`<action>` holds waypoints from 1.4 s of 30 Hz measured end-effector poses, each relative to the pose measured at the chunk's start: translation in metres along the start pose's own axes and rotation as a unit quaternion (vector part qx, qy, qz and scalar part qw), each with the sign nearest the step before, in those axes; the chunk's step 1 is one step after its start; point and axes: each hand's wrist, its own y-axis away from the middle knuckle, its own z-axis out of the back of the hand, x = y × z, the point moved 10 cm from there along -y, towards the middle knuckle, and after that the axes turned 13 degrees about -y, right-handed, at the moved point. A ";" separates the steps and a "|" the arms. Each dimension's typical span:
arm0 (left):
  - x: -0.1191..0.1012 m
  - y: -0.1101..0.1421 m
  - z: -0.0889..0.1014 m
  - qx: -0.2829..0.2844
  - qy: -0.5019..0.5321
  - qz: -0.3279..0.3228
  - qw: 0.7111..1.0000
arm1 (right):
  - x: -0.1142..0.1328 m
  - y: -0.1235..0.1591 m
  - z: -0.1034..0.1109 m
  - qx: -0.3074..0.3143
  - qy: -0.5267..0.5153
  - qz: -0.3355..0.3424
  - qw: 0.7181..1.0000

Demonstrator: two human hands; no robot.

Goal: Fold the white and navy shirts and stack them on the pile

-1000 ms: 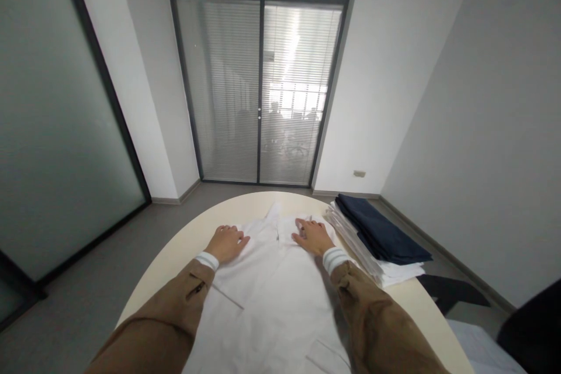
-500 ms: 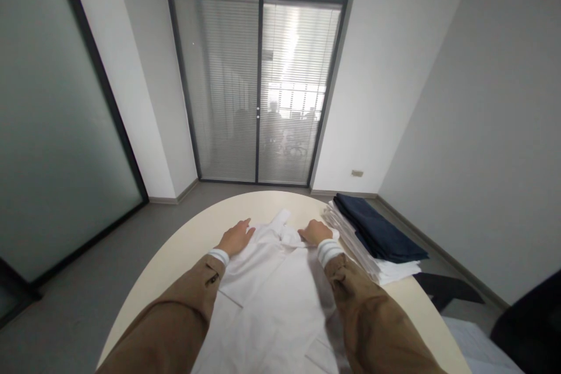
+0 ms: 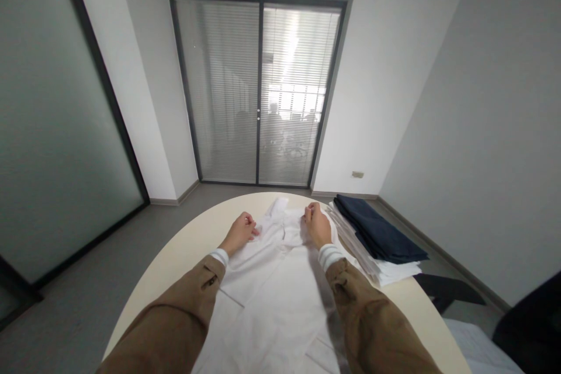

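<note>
A white collared shirt (image 3: 272, 286) lies spread on a round cream table (image 3: 193, 245), collar at the far end. My left hand (image 3: 240, 232) pinches the shirt's left shoulder near the collar. At the right side of the collar, my right hand (image 3: 316, 225) is closed on the fabric. Both arms wear brown sleeves with white striped cuffs.
A stack of folded white garments (image 3: 372, 260) with a folded navy garment (image 3: 379, 234) on top sits at the table's right edge. A dark chair (image 3: 530, 321) stands at the lower right. Sliding glass doors with blinds (image 3: 258, 93) face me across grey floor.
Both hands went from lying flat on the shirt to closing on the fabric at the collar and moved a little farther away. The collar has been shifted.
</note>
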 end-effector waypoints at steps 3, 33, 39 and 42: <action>-0.001 0.001 0.009 -0.056 -0.002 -0.021 0.998 | -0.002 0.003 -0.009 0.002 0.008 0.009 1.000; -0.037 0.058 -0.018 -0.062 -0.282 -0.184 0.939 | 0.012 -0.054 -0.058 0.054 -0.097 0.124 0.986; -0.010 0.045 -0.026 -0.038 -0.295 -0.110 0.948 | 0.010 -0.031 -0.041 -0.060 0.027 0.134 0.989; 0.006 0.035 -0.021 -0.036 -0.303 -0.050 0.951 | -0.021 -0.032 -0.049 -0.021 0.031 0.048 0.998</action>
